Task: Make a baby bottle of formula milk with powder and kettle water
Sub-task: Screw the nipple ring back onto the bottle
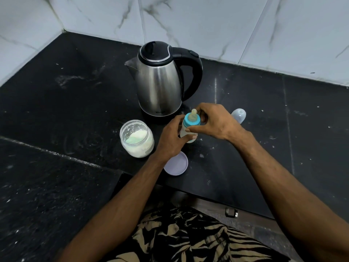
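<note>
A small baby bottle (189, 127) with a blue collar and a pale teat stands on the black counter (75, 103), in front of the steel kettle (160, 80). My left hand (171, 137) wraps the bottle's body from the left. My right hand (215, 121) grips the blue collar from the right, thumb and fingers around it. An open glass jar of white powder (137, 138) with a pale green scoop inside stands to the left of the bottle. The jar's lilac lid (176, 164) lies upside down near the counter's front edge, partly under my left wrist.
The bottle's clear cap (239, 115) lies on the counter just behind my right hand. The kettle sits on its black base with the spout pointing left. Marble-tiled walls (188, 19) close the corner behind. The counter steps at its front edge near my patterned shorts (188, 237).
</note>
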